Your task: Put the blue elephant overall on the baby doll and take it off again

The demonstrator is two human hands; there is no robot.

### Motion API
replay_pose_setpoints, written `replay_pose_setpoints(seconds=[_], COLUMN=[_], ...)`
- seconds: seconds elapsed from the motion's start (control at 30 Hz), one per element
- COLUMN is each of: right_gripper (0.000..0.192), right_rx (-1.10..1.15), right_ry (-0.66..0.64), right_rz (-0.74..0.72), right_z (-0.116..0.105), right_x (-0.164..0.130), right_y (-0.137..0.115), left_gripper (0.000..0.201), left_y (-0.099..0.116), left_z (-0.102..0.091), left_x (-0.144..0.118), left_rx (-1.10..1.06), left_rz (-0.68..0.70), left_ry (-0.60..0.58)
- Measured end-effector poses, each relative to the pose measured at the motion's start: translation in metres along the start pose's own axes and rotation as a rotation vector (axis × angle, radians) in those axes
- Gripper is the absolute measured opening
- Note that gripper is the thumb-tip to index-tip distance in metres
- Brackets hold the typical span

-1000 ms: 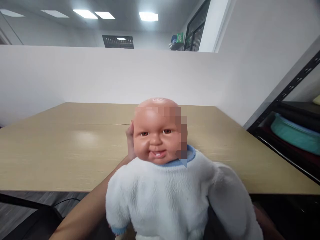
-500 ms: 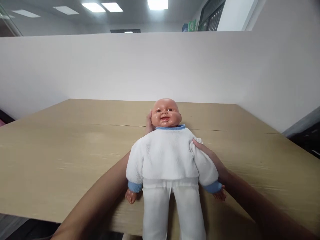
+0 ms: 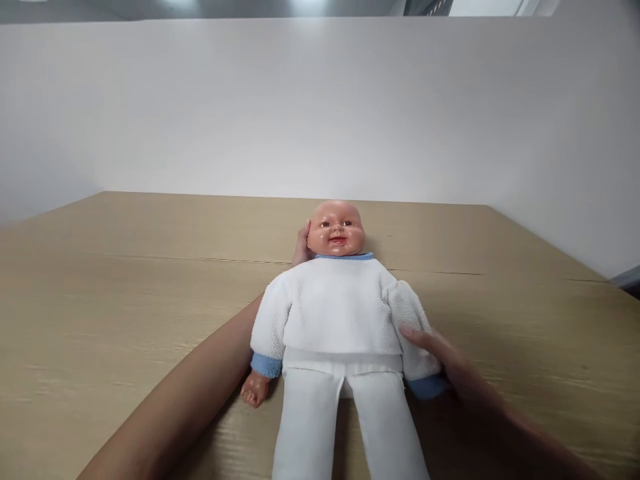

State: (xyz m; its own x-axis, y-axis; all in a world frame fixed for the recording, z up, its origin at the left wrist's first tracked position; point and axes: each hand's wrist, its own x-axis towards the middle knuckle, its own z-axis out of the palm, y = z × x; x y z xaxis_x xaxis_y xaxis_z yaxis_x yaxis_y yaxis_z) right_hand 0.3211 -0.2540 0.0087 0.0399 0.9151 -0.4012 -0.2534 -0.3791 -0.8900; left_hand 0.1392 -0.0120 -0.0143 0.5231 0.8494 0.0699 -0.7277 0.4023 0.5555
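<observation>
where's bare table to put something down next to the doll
Bare table spreads wide beyond the left hand; another patch lies past the right hand. It is crowded at the doll, hemmed by both forearms.

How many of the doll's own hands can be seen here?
1: the doll shows a bare hand below one blue cuff; the other may be hidden under the person's right hand.

doll (image 3: 336,307) on table (image 3: 125,280) (face up), hands (image 3: 301,245) touching
</observation>
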Motion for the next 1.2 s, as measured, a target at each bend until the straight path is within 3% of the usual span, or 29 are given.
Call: replay_pose_setpoints(seconds=[0.17,0.37,0.7,0.9,1.07,1.2], right_gripper=[0.074,0.075,0.071,0.066,0.066,0.066], right_rx=[-0.361,-0.690,-0.747,-0.797,-0.816,-0.833], right_ry=[0.142,0.221,0.190,0.177,0.187,0.182], right_rz=[-0.216,-0.348,-0.351,-0.364,-0.410,-0.417], right_z=[-0.006,-0.009,-0.014,-0.013,-0.013,-0.013], right_x=[0.006,0.007,0.007,0.007,0.008,0.008], right_y=[0.009,0.019,0.024,0.021,0.020,0.019], left_gripper=[0.085,0.078,0.068,0.070,0.072,0.071], left_y=[0.026,0.054,0.052,0.052,0.049,0.046], left_z=[-0.015,-0.030,-0.043,-0.050,-0.054,-0.057], left_x=[0.006,0.004,0.007,0.012,0.014,0.017], left_rx=[0.146,0.234,0.275,0.324,0.310,0.313], left_rz=[-0.122,-0.216,-0.278,-0.305,-0.305,-0.304], left_ry=[-0.063,-0.095,-0.134,-0.057,-0.090,-0.035])
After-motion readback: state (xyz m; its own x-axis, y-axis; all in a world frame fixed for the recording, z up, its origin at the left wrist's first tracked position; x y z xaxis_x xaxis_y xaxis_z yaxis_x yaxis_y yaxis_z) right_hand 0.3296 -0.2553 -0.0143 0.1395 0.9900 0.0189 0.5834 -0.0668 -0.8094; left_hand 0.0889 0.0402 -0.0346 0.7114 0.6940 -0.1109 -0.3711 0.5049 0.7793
